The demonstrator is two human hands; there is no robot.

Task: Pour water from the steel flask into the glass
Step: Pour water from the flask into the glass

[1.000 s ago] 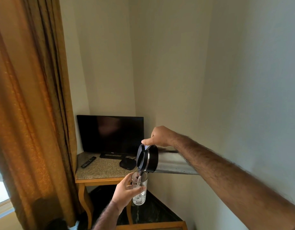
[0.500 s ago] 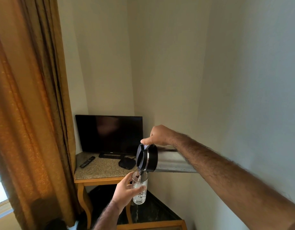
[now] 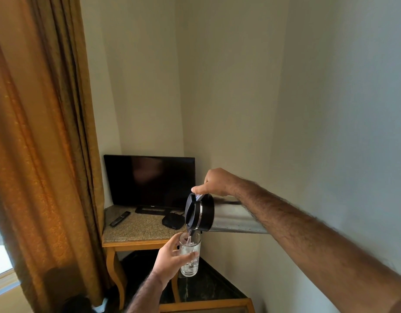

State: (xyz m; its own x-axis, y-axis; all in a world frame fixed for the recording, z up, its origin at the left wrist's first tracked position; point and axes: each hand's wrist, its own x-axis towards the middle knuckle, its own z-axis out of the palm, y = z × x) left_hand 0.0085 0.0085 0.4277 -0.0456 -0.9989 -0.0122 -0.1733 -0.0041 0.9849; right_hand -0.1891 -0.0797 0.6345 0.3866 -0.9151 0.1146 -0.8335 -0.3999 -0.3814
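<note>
My right hand [image 3: 216, 181] grips the steel flask [image 3: 231, 220] by its top handle, thumb pressed on the black lid. The flask lies tipped nearly level, its black lid end [image 3: 196, 212] pointing left and down. A thin stream of water runs from the spout into the clear glass [image 3: 190, 256] just below. My left hand [image 3: 171, 259] is wrapped around the glass and holds it upright in the air. The glass is well over half full of bubbling water. My right forearm hides the flask's rear end.
A wooden corner table with a speckled stone top [image 3: 136, 229] stands behind the glass, carrying a dark television [image 3: 150, 179], a remote [image 3: 119, 218] and a small black box [image 3: 172, 221]. An orange curtain [image 3: 41, 154] hangs at left. Walls close in at right. A wooden edge [image 3: 206, 304] lies below.
The water level in the glass has risen a little. Both hands and the flask have stayed almost where they were while water keeps running.
</note>
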